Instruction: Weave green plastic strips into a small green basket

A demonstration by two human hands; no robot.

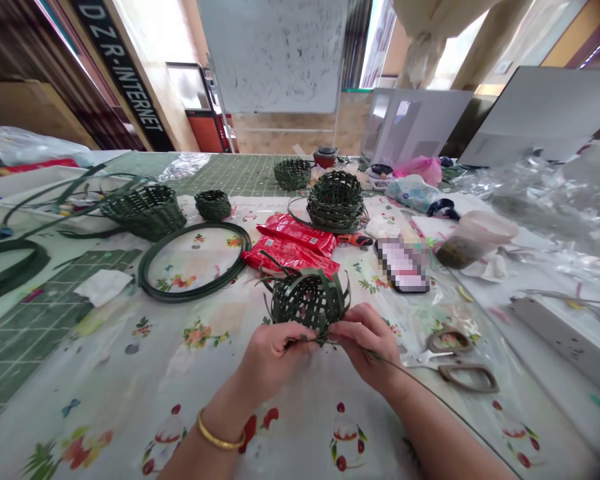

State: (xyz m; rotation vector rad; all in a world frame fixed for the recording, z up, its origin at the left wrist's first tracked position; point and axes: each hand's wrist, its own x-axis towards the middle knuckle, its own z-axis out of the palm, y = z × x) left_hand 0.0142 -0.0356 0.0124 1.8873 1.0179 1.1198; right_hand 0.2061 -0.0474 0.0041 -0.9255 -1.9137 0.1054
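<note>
A small, partly woven dark green basket (307,300) sits in front of me, loose strip ends sticking out around its rim. On its near edge, my left hand (280,347) pinches the rim with thumb and fingers. Beside it, my right hand (365,340) is closed on a thin green strip (440,393) at the same edge. From there the strip trails over my right forearm toward the bottom right. Scissors (460,360) with brown handles lie to the right of my right hand. Just behind the basket are red plastic packets (295,247).
A coil of green strip (195,297) lies left of the packets. Finished-looking green baskets (145,210) stand farther back, among them a round one (336,200). At right are a phone (405,267), a plastic cup (475,240) and a power strip (570,333). A crumpled tissue (103,288) lies left.
</note>
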